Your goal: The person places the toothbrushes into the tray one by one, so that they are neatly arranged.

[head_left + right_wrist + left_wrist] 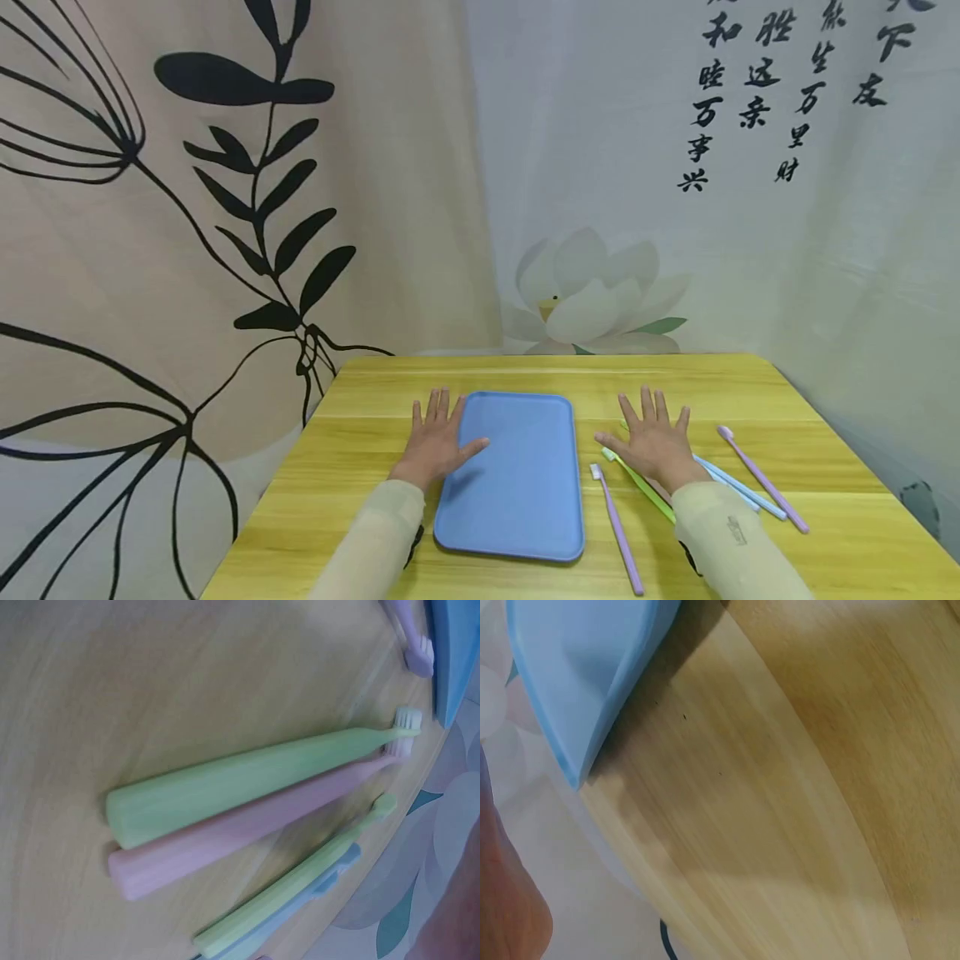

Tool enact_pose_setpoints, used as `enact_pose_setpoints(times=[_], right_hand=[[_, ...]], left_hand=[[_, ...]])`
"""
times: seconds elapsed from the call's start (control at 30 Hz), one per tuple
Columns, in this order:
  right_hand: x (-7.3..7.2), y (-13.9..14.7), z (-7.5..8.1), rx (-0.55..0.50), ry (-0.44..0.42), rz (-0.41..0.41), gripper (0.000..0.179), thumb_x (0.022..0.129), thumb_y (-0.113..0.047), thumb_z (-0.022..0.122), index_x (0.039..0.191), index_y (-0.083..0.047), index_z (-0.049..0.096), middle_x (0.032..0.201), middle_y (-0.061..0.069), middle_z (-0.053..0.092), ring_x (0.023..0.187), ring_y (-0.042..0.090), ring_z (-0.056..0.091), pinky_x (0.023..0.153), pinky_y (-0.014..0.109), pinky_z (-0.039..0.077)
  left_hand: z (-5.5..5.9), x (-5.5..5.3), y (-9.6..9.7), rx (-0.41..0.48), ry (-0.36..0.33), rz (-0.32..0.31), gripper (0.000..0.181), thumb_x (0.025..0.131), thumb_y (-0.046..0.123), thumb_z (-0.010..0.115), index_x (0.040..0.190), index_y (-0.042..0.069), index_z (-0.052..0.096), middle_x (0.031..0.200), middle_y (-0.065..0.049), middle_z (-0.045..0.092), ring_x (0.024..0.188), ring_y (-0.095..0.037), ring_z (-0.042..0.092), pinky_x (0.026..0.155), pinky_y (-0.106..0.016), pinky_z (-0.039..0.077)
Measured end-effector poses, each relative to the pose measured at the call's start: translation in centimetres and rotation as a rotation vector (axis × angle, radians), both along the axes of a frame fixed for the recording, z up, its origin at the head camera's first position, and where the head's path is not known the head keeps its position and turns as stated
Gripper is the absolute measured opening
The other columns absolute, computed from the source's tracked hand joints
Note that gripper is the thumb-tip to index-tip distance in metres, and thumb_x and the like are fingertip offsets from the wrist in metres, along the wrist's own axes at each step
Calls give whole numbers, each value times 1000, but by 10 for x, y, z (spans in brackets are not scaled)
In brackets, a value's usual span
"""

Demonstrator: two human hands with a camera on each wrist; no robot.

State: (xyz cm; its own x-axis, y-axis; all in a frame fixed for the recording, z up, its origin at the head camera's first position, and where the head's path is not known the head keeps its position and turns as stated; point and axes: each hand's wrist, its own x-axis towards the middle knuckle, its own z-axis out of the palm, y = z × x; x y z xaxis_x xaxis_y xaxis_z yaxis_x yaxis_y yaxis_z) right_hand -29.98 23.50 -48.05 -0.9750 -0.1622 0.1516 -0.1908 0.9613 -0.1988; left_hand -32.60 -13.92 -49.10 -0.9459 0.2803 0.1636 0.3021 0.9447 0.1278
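My left hand is spread at the left side of a blue rectangular tray, its thumb over the tray and a shadow below it. Fingers apart and holding nothing, my right hand is above several toothbrushes. Under it are a green toothbrush, a pink toothbrush, a second green toothbrush and a blue toothbrush. Between tray and right hand lies a purple toothbrush. Another purple toothbrush lies right of light blue handles. The right hand and sleeve partly hide the group.
A wooden table carries everything. Behind it hangs a curtain printed with dark leaves, a pale lotus and writing. In the left wrist view, the tray's corner appears near the table's edge.
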Motion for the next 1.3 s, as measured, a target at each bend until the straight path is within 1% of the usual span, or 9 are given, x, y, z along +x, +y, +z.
enact_pose_setpoints(times=[0.2,0.33,0.43,0.63,0.9,1.0,1.1,1.2,1.3], right_hand=[[3,2,2,-18,-10,-3,97,91,-75,41,157,-5,25,158,35,5,143,55,2,101,78,-9],[4,3,2,-27,-20,-1,97,91,-75,41,157,-5,24,158,34,3,143,55,0,100,78,-11],[4,5,1,-30,-19,-1,98,91,-75,41,157,-5,24,158,34,3,143,55,0,100,77,-12],[6,8,3,-18,-12,0,98,90,-75,42,157,-5,25,158,35,6,143,55,2,100,78,-10],[6,15,17,-25,-19,-8,99,91,-75,40,157,-4,21,158,35,2,142,56,-1,99,79,-11],[6,20,22,-36,-13,-14,99,91,-75,40,157,-3,21,157,35,2,142,56,-1,99,80,-9],[7,26,29,-46,-9,-18,98,92,-73,41,157,-3,21,156,37,2,141,57,0,99,81,-7],[8,32,37,-65,-17,-24,97,93,-72,41,157,-2,19,156,38,1,141,58,-1,98,81,-6],[8,39,45,-93,-25,-32,97,93,-71,42,157,-2,16,156,38,-1,141,58,-2,97,81,-6]], left_hand=[[0,-2,1,6,25,-23,94,92,74,41,157,9,25,162,-22,13,149,-38,4,116,-61,0],[2,-2,0,10,21,-8,94,91,74,43,157,9,27,162,-22,14,149,-38,5,115,-61,2],[5,0,-1,9,0,6,94,91,73,44,157,10,26,162,-22,12,150,-37,4,116,-61,2],[7,2,-1,-2,-8,13,94,91,73,43,157,9,25,161,-23,14,149,-38,5,115,-62,3],[10,-1,-6,6,7,28,94,92,73,41,158,9,22,160,-24,16,148,-41,8,114,-64,3],[14,-2,-11,13,0,44,95,92,74,41,158,9,22,161,-24,15,148,-41,8,114,-65,2],[19,-2,-16,41,-8,51,94,92,72,44,158,8,22,161,-25,14,148,-41,7,114,-65,1],[24,-1,-21,69,-6,55,94,92,70,45,158,7,22,161,-25,14,148,-41,7,114,-65,1],[29,-1,-24,91,-19,66,95,92,70,46,158,6,21,161,-25,12,148,-41,6,114,-65,1]])
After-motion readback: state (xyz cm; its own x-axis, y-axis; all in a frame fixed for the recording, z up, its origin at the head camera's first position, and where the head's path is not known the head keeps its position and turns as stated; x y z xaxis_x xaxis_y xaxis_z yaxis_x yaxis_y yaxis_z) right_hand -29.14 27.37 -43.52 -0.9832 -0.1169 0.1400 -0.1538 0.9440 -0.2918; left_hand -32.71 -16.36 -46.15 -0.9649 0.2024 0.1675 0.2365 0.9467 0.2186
